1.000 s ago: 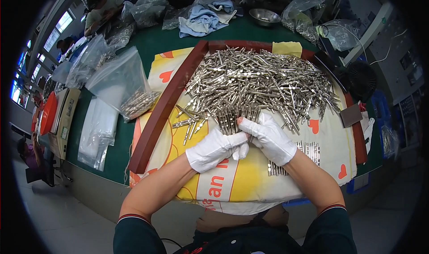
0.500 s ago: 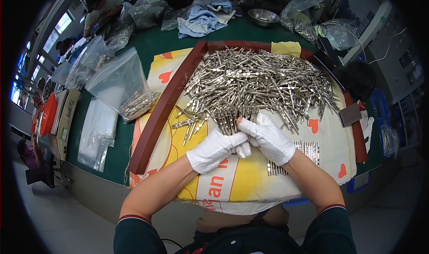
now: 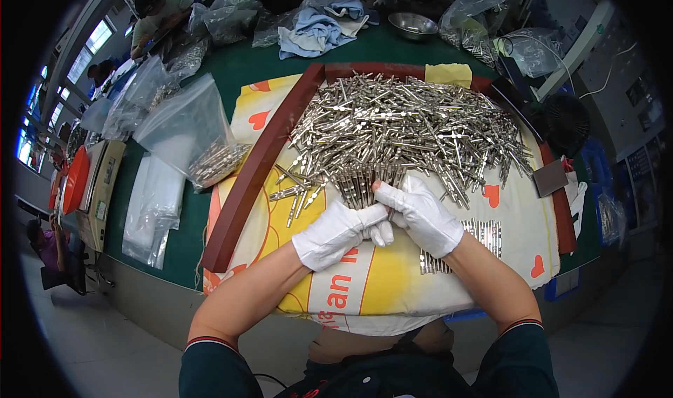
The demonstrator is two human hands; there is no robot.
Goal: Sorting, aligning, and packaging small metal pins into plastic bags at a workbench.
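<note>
White gloves cover both my hands, which meet at the near edge of a big heap of shiny metal pins (image 3: 406, 118). A bunch of the same slim, stepped pins (image 3: 358, 188) stands on end between them, fanned side by side. My left hand (image 3: 336, 233) is closed round the bunch from the left. My right hand (image 3: 424, 216) closes on it from the right, its bare thumb tip pressed against the pins. Beside my right wrist, a flat row of pins (image 3: 484, 237) lies on the cloth, partly hidden by my forearm.
A dark red wooden frame (image 3: 245, 188) borders the heap on a printed yellow and white cloth (image 3: 392, 286). Left are a plastic bag of pins (image 3: 217, 163), flat clear bags (image 3: 154, 209) and a scale (image 3: 102, 195). A metal bowl (image 3: 413, 25) and blue cloths (image 3: 315, 33) lie behind.
Almost nothing differs. Both hands keep the bunch of pins in the same place, with only a slight shift of the pins and the right thumb.
</note>
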